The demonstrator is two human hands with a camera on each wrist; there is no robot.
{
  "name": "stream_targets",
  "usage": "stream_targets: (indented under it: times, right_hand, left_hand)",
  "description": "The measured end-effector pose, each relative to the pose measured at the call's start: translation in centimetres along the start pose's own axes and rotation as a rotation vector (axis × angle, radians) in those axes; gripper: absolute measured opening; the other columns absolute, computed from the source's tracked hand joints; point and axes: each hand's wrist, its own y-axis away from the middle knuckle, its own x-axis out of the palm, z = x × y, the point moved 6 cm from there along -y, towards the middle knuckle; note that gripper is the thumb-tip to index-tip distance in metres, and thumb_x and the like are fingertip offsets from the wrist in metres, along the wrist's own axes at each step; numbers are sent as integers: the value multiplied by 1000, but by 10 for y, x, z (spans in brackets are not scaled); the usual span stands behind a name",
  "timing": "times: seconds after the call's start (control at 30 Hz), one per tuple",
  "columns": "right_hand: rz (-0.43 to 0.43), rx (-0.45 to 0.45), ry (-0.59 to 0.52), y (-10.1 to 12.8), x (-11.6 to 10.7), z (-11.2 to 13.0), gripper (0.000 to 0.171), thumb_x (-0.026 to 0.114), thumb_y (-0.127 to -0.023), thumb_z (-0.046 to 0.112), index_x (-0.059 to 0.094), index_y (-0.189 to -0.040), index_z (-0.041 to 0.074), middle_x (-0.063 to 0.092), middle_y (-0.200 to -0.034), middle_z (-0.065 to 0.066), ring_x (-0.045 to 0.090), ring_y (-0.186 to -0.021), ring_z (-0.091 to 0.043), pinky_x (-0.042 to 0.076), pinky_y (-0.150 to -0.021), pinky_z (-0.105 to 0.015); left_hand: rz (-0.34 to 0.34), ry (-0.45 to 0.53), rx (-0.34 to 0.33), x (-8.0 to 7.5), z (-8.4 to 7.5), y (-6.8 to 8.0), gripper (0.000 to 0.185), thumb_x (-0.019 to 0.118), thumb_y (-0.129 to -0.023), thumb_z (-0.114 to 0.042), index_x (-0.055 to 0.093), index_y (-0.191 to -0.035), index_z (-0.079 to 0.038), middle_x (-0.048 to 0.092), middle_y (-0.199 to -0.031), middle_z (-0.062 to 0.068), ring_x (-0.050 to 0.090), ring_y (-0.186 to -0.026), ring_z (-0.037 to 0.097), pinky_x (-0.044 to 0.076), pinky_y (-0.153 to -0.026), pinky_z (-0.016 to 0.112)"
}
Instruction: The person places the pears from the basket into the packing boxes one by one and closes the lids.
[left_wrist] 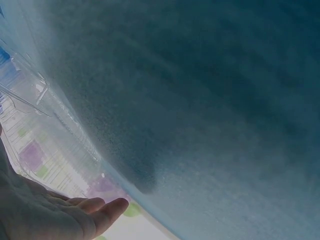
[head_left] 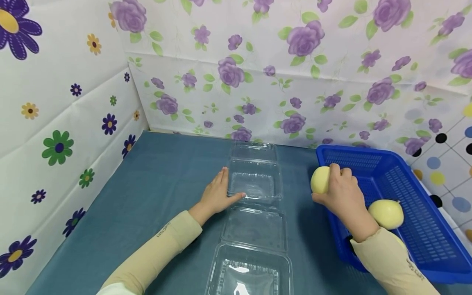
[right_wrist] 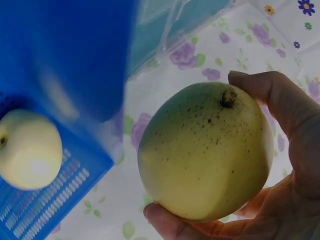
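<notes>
My right hand (head_left: 343,196) grips a pale yellow-green pear (head_left: 320,180) just above the left rim of the blue basket (head_left: 424,205). In the right wrist view the pear (right_wrist: 205,155) shows dark specks around its brown end, with thumb and fingers spread round its sides. My left hand (head_left: 215,194) has its fingers straight at the left side of the far clear plastic container (head_left: 254,186), the thumb over its near edge. In the left wrist view the hand (left_wrist: 55,215) lies with extended fingers beside the clear plastic.
Another pear (head_left: 386,214) lies in the basket, and a further one is partly hidden by my right sleeve. A second clear container (head_left: 248,278) stands nearer, its raised-edge lid (head_left: 254,229) folded open. Flowered sheets (head_left: 228,73) wall the blue-green table (head_left: 121,213).
</notes>
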Motion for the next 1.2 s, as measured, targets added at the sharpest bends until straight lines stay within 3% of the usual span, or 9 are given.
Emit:
stream_targets:
  times: [0.67, 0.93, 1.2]
  right_hand:
    - [28, -73, -8, -6, 3, 25, 83, 76, -72, 29, 33, -128, -15, 44, -106, -38, 48, -94, -49, 41, -82, -62]
    - [63, -43, -33, -9, 9, 30, 83, 76, -73, 30, 32, -130, -12, 43, -109, -37, 50, -91, -49, 47, -71, -57]
    - [58, -69, -45, -12, 16, 34, 79, 76, -72, 29, 34, -125, -12, 45, -104, -35, 49, -90, -46, 45, -72, -57]
  left_hand:
    - [5, -7, -7, 1, 1, -2, 104, 51, -86, -67, 8, -152, 1, 10, -159, 18, 18, -144, 35, 29, -111, 54]
    - [10, 4, -14, 2, 3, -2, 104, 52, -86, -66, 5, -152, -1, 10, -159, 18, 18, -144, 35, 29, -111, 54]
    - [7, 4, -8, 3, 2, -3, 104, 52, -86, -66, 6, -152, 0, 10, -159, 19, 18, -144, 36, 30, -110, 54]
